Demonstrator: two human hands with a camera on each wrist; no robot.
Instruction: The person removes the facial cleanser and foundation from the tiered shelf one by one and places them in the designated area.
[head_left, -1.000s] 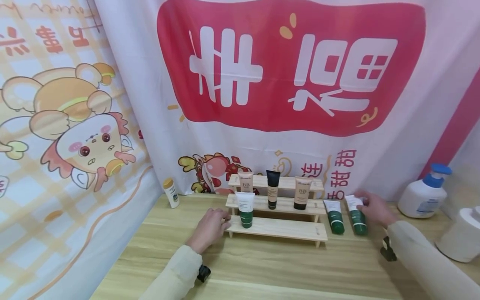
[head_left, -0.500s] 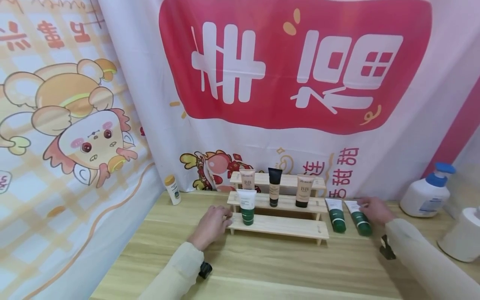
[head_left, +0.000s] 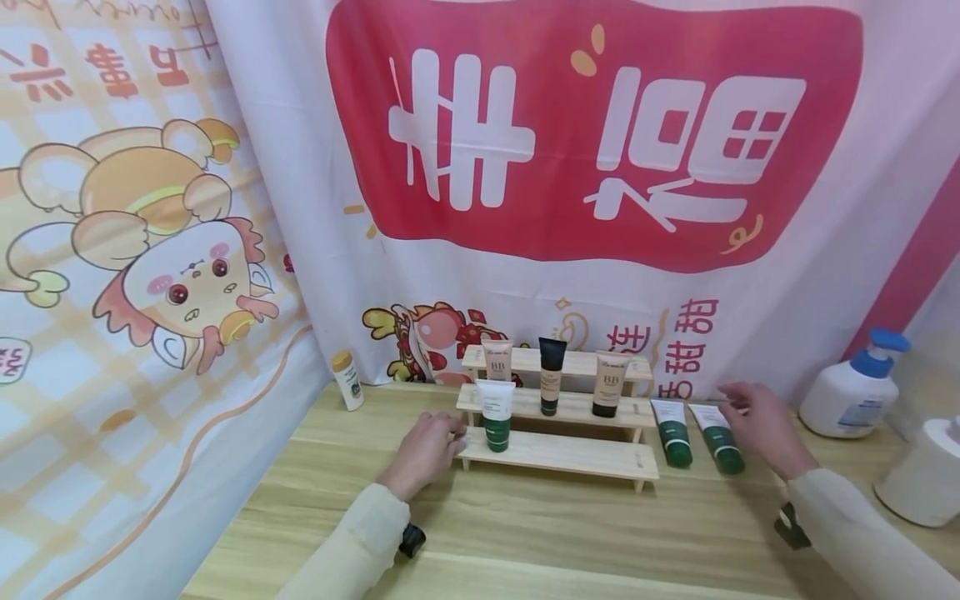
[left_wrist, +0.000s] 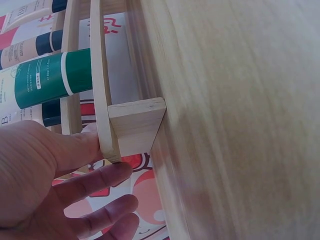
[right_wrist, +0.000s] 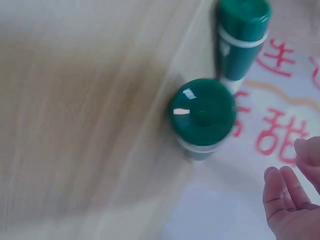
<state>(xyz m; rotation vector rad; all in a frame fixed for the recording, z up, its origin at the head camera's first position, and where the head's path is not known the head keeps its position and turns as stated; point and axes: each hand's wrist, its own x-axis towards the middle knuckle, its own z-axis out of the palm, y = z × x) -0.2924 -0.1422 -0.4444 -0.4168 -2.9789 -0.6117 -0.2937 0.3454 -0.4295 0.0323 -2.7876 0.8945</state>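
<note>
My left hand pinches the left end of the lowest board of a three-step wooden display rack. In the left wrist view its thumb lies on one face of the board and the forefinger on the other, other fingers loose. A white-and-green tube stands cap down on that step. Two similar tubes lie right of the rack: one nearer, one farther right. My right hand hovers beside the farther one, fingers loosely bent and holding nothing; the right wrist view shows it apart from the green caps.
On the upper steps stand two beige BB cream tubes and a black-capped tube. A small yellow-capped bottle is at the back left. A blue-topped pump bottle and a white cylindrical object stand at the right. A printed cloth hangs behind.
My right hand has let go of the farther tube, which shifted slightly and now lies slanted on the table, and has drawn away to the right. My left hand stays on the rack.
</note>
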